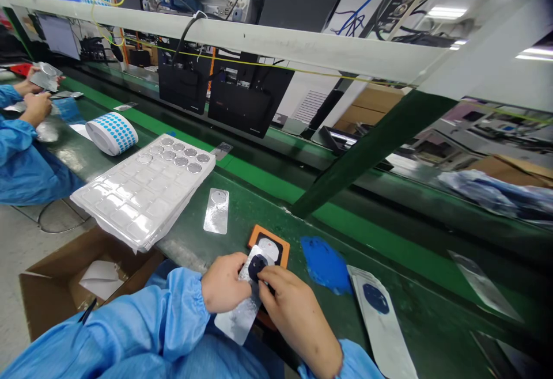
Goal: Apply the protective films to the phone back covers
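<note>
Silver film strip held in both hands above an orange jig

The left hand and right hand grip it, the right touching its dark disc; a blue pad lies nearby on the counter.

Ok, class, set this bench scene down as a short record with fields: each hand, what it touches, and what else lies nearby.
Left hand: holds a silvery film strip
Right hand: pinches a dark round patch on that strip
Below hands: orange square fixture
Nearby: clear blister tray of round metal discs; roll of blue dot labels; blue film scrap
Others: co-worker in blue sleeves, at far left
</note>
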Demonstrator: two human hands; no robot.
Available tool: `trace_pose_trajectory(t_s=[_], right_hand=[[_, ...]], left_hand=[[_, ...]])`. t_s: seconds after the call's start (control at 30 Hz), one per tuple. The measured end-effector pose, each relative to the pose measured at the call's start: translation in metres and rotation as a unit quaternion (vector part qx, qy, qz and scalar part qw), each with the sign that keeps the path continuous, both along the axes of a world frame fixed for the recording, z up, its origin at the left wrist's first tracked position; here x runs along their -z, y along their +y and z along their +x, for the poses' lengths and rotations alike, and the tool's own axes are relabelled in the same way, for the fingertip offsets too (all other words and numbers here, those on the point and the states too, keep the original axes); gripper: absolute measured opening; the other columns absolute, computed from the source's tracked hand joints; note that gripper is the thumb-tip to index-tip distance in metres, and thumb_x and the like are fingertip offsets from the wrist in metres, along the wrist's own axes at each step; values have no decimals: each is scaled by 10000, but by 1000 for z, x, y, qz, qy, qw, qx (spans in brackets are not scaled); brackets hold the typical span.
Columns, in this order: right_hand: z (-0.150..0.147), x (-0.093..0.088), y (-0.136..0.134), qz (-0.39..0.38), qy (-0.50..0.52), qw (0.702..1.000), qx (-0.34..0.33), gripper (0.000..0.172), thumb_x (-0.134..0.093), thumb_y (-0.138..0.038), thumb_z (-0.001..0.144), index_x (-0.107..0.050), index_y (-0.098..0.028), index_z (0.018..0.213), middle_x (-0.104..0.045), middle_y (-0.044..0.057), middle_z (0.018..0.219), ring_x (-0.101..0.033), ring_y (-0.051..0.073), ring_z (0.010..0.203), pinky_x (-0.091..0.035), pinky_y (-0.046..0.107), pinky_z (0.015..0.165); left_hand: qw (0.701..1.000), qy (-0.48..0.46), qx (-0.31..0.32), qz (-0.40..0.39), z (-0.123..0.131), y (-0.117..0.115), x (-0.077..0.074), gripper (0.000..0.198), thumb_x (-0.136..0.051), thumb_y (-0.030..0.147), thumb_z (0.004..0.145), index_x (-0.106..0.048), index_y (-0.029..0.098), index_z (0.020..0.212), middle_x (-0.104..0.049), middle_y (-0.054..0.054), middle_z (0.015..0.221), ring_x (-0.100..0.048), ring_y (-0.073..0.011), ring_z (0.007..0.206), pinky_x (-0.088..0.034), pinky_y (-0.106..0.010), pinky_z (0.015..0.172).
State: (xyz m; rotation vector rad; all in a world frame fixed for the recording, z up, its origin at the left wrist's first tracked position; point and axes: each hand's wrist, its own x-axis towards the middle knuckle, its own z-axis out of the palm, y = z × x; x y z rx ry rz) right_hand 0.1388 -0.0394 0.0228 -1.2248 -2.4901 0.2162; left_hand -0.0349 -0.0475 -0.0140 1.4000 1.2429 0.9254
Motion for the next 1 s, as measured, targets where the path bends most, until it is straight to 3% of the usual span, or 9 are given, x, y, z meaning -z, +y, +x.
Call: trace_pose_trajectory(t_s=[0.13,0.4,0.5,0.6,0.7,0.77,0.83,0.9,1.0], right_hand=[[-4,7,-10,90,-32,995,13,193,-520,-157,910,-669,-184,1030,-681,93,1055,-632,216,961,-499,346,881],[-14,5,-27,145,-156,976,40,171,-526,-78,863,-649,-196,872,-630,74,850,-544,214,768,-411,375,708],[-19,6,-26,152,-139,978,38,182,-531,-82,849,-608,-202,736,-594,61,756,-511,200,702,-388,353,665],[-15,5,-16,97,-29,993,54,225,-503,-105,855,-586,-209,673,-601,49,725,-540,187,701,-409,324,672],[14,-4,6,3,85,993,75,190,-510,-165,839,-615,-228,693,-654,27,745,-600,184,710,-464,291,659],[48,-11,26,-6,110,989,100,183,-500,-204,841,-636,-232,723,-684,30,754,-620,188,673,-477,287,604],[86,-13,48,48,119,974,188,244,-429,-204,863,-648,-204,756,-691,80,741,-624,211,648,-460,313,569],[118,-6,67,130,73,949,279,294,-387,-191,877,-647,-173,741,-694,171,815,-645,259,753,-457,361,632],[145,13,85,154,-15,950,272,204,-492,-154,808,-615,-188,649,-706,176,897,-659,273,860,-469,379,744]], left_hand=[[1000,2,-6,0,0,1,-2,312,-573,105,683,-669,171,973,-686,-8,846,-602,-180,782,-478,-260,754],[999,25,-1,25,2,0,-11,226,-569,134,708,-659,177,910,-656,9,751,-601,-174,740,-475,-268,755],[999,29,0,33,4,1,-12,207,-572,125,696,-655,176,878,-647,16,721,-603,-170,733,-473,-267,756],[1000,2,7,19,5,2,-11,260,-576,112,683,-661,167,922,-677,6,791,-609,-167,761,-473,-257,739],[998,-54,14,-14,7,4,-10,310,-585,110,683,-661,154,980,-701,-16,872,-621,-171,795,-472,-252,714],[994,-104,10,-44,8,4,-8,325,-589,101,669,-653,148,985,-700,-26,881,-625,-174,795,-472,-254,698],[980,-177,-7,-89,10,4,-7,318,-596,114,663,-630,147,978,-687,-29,863,-625,-174,764,-475,-262,668],[956,-258,-27,-140,11,3,-6,309,-607,139,657,-600,154,966,-663,-19,824,-616,-168,718,-473,-264,633],[917,-349,-37,-188,11,3,-6,324,-579,119,599,-563,166,919,-607,14,742,-573,-136,638,-447,-244,595]])
